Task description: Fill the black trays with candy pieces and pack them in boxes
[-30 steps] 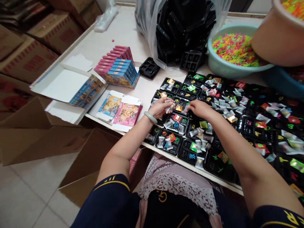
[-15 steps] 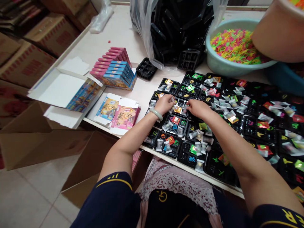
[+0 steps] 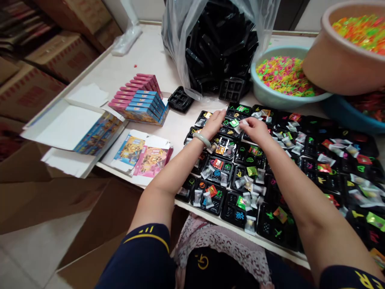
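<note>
My left hand (image 3: 214,123), with a pale bangle on its wrist, reaches flat over the black compartment trays with its fingers stretched out and nothing visible in them. My right hand (image 3: 256,129) pinches a small white-wrapped candy (image 3: 244,122) at its fingertips. Between the hands sits a black tray (image 3: 226,131) with a green packet (image 3: 234,123) and a yellow plastic piece. Nearer me, another tray (image 3: 231,158) holds an orange packet (image 3: 220,149) and clear-wrapped candies. Loose wrapped candies (image 3: 287,141) lie in a heap over the trays right of my right hand.
A clear bag of black trays (image 3: 222,48) stands at the back. On the right are a light blue basin (image 3: 270,96) of colourful plastic pieces and a pink tub (image 3: 337,72). Pink and blue boxes (image 3: 144,100) and flat printed boxes (image 3: 152,160) lie left. An open carton (image 3: 87,220) is below.
Both hands have moved away from me, from the tray with the orange packet to the one behind it. My left fingers have straightened. The camera view has tilted up slightly.
</note>
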The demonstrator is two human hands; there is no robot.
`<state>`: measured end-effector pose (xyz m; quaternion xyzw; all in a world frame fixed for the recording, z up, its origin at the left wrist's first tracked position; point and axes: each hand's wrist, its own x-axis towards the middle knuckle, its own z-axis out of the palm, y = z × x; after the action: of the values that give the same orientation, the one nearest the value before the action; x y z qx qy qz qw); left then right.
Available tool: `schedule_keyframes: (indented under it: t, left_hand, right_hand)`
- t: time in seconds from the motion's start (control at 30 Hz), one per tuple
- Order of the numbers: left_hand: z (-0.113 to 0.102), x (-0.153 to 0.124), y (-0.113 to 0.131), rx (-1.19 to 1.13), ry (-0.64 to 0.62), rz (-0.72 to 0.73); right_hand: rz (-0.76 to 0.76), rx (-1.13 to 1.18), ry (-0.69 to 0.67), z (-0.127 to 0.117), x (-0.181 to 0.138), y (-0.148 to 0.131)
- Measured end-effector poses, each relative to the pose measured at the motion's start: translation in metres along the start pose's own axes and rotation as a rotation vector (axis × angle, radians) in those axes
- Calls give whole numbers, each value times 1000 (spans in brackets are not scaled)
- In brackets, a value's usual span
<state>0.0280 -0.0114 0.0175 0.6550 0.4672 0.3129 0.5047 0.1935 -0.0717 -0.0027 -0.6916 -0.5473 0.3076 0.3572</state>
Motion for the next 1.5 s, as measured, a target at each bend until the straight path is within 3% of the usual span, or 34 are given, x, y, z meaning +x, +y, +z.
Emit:
schedule_keyframes:
  t: [0.1, 0.2, 0.4, 0.5, 0.67, 0.73, 0.83, 0.93, 1.07, 1.2, 1.27, 1.37, 1.43, 1.5]
  left_hand:
    - [4, 24, -12, 305, 20, 221]
    - [11, 35, -21, 535, -114, 364]
    - [9, 36, -30, 597, -349, 498]
    - [1, 39, -28, 550, -346, 505]
    - [6, 59, -9, 539, -79, 396]
    - [22, 70, 2, 625, -129, 346]
    - [55, 84, 15, 832, -291, 306]
    - [81, 91, 18, 1008, -369, 270]
    - [93, 93, 12, 1067, -427, 297]
    - [89, 96, 7, 953, -437, 339]
    - [81, 99, 6, 806, -380, 318]
    - [60, 107, 6, 627, -121, 224]
    - [45, 111, 5, 648, 18, 159]
    - [35, 114, 3, 746, 49, 120]
  right_hand:
    - [23, -275, -21, -4, 10, 11]
    - [38, -434, -90, 2, 16, 10]
    - [-57, -520, -129, 7, 9, 9]
    - [-93, -454, -83, -8, 8, 19]
    - [-88, -422, 133, -55, 37, 47]
    - [-118, -513, 142, -68, 56, 55]
    - [-207, -697, -12, -73, 80, 60]
    - [-251, -820, -124, -68, 93, 60]
    - [-278, -832, -76, -67, 92, 64]
    - [-231, -671, 14, -75, 86, 68]
    - [-182, -530, 76, -77, 86, 68]
    - [-110, -247, 147, -71, 92, 64]
    - [-78, -92, 151, -59, 98, 57]
    - [-48, -57, 135, -43, 104, 48]
